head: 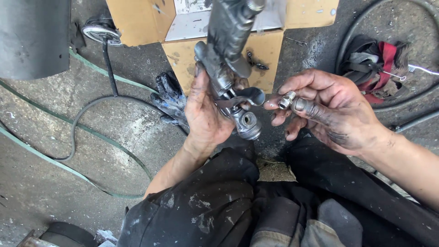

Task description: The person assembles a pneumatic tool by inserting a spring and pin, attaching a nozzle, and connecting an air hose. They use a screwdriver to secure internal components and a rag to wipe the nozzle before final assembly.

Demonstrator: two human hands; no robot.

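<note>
Over my lap: left hand [206,110] clamps the greasy metal assembly [231,59] steady, threaded port [249,121] facing up; right hand [329,107] pinches a small threaded fitting [286,99] beside it.

Greasy hands [208,112] raised, fingers curled (both)

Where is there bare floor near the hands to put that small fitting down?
Bare concrete lies left of the left hand, between the green hose and the trouser knee, crossed only by a thin grey cable. Crowded: ahead, the cardboard and gloves; right of the right hand and fitting, rags and hoses.
</note>
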